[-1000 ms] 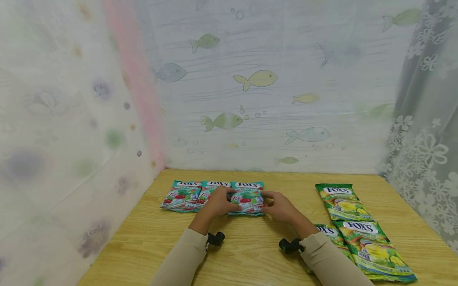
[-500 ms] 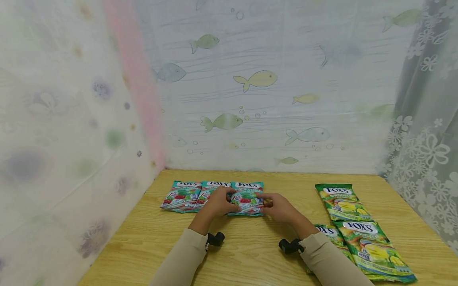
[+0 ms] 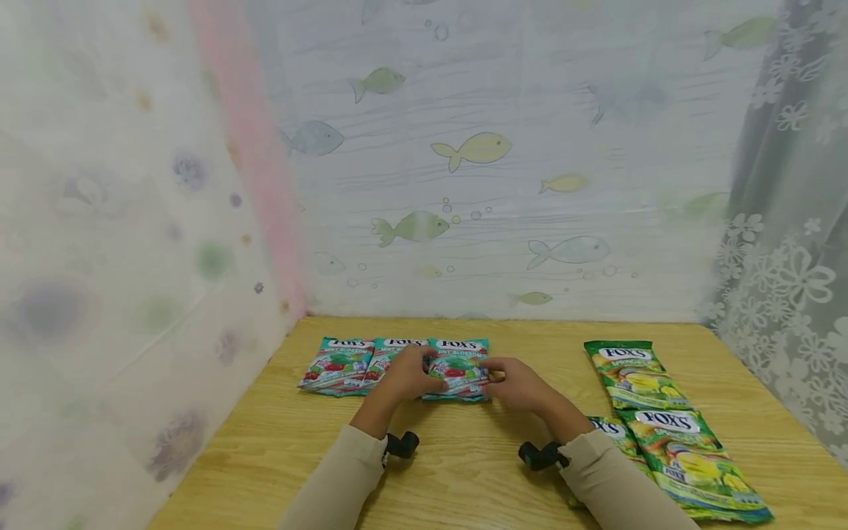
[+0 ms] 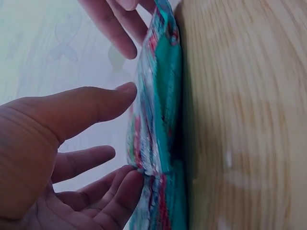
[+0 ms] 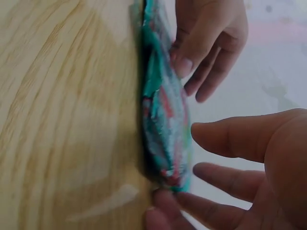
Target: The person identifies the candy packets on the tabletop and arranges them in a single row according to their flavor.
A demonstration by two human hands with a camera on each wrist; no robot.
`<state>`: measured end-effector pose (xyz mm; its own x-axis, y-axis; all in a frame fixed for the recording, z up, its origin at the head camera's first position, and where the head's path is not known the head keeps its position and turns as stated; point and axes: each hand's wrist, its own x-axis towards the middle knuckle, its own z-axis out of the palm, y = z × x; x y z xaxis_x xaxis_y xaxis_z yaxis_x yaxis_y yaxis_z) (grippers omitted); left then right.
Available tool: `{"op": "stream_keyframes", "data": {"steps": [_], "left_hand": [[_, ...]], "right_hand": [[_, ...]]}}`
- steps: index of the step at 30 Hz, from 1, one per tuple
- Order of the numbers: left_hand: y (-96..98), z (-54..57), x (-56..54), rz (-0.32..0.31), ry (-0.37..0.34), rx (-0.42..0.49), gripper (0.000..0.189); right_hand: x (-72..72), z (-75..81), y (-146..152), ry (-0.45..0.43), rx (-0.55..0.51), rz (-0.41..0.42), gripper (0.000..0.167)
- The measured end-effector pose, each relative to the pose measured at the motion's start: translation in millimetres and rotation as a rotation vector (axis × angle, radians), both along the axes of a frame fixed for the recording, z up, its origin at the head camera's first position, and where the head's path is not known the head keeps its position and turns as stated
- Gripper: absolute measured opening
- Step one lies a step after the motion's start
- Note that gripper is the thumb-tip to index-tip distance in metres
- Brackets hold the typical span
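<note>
Three teal FOX'S Mint Blossom candy bags lie in a row near the back of the table: a left bag (image 3: 338,366), a middle bag (image 3: 379,361) and a right bag (image 3: 457,368). My left hand (image 3: 403,375) is at the right bag's left edge, covering part of the middle bag. Across from it, the fingertips of my right hand (image 3: 520,384) are at the right bag's other edge. In the left wrist view the fingers are spread, some touching the seam where two bags meet. The right wrist view has loosely bent fingers beside the bag's edge (image 5: 165,129).
On the right lie three green and yellow FOX'S candy bags: a back one (image 3: 636,375), a front one (image 3: 695,464) and one partly under the right sleeve (image 3: 612,434). A fish-patterned sheet (image 3: 464,184) hangs behind the wooden table (image 3: 457,471).
The right hand's fingertips shift slightly at the right bag's edge. The left hand stays in place, and the bags keep their row. The head view tilts a little.
</note>
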<state>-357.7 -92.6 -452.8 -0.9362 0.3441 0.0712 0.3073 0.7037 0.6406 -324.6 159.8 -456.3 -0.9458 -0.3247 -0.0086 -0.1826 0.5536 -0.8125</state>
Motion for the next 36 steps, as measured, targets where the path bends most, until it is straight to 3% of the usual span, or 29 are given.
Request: {"op": "stream_keyframes", "data": {"steps": [4,10,17,28,36], "left_hand": [[11.3,1.3,2.5,0.001,0.026,0.011,0.066],[37.1,1.5,8.4,-0.07,0.051,0.036,0.064],[60.0,6.1,14.9,-0.101,0.082,0.003,0.064],[96.7,12.5,25.6,-0.149,0.026,0.153,0.063],[134.3,21.1,32.2,-0.174,0.047,0.119,0.065]], "right_hand": [[6.6,10.7,5.8,-0.007,0.033,0.003,0.05],[18.1,27.2,15.1,0.019,0.056,0.022,0.051],[24.7,32.8,31.3,0.06,0.083,0.053,0.052],[39.4,50.7,71.0,0.129,0.079,-0.01,0.061],[47.4,62.3,106.5,0.167,0.089,-0.054,0.064]]}}
